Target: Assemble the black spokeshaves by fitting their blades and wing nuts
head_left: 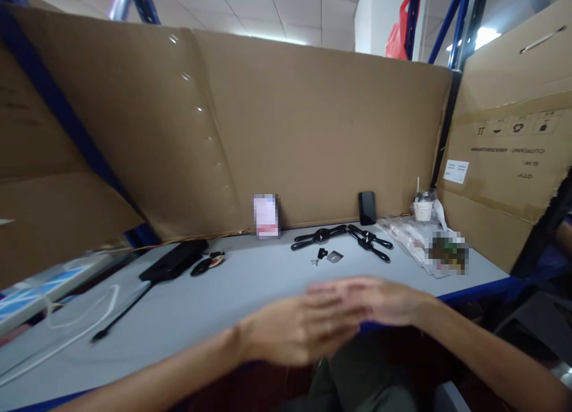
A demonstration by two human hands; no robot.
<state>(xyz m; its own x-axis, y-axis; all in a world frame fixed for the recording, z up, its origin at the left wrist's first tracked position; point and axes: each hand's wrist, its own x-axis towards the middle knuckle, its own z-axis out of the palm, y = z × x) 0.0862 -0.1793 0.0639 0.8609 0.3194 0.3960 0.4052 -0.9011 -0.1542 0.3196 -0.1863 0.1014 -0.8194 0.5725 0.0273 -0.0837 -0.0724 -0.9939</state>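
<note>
My left hand [300, 331] and my right hand [382, 300] meet in front of me at the table's near edge. The left fingers lie across the right hand, and both are smeared by motion. Whether anything is between them is hidden. Beyond the hands lie black two-handled spokeshaves [320, 236], with more spokeshaves [367, 240] crossed beside them on the right. Nearer to me are a small grey metal blade [335, 256], a small black part [322, 253] and tiny silver screws [315, 262]. Neither hand touches these.
A phone [367, 208] leans on the cardboard wall [313, 126], as does a blurred card [267, 217]. Plastic bags [406, 239] and a cup [423, 208] stand right. Left are a black box [174, 261] with a cable, a black oval object [201, 267] and a white cord [89, 325].
</note>
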